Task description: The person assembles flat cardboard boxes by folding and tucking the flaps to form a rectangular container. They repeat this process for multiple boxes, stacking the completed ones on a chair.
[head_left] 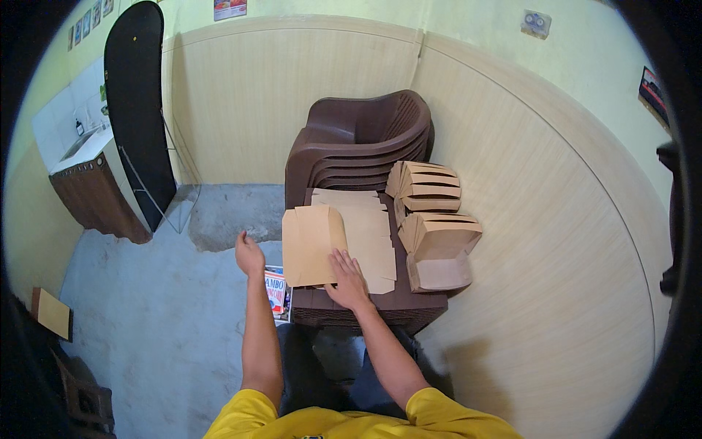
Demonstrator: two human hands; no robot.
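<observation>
A flat brown cardboard box blank point(307, 245) lies before me with a curved fold along its right side. Beneath it, more flat cardboard blanks point(371, 249) with notched edges rest on a dark brown plastic surface point(351, 301). My right hand point(347, 279) presses on the upper blank near its lower right corner, fingers stretched out flat. Off the blank's left edge, my left hand point(250, 254) hovers apart from the cardboard; nothing shows in it, and its fingers look loosely extended. To the right sit an open folded cardboard box point(442, 256) and stacked folded cardboard pieces point(431, 186).
Stacked brown plastic chairs point(365, 139) stand behind the blanks against the panelled wall point(292, 73). A printed packet point(275, 293) lies left of the plastic surface. Far left are a tall black board point(135, 110) on metal legs and a sink counter point(88, 146).
</observation>
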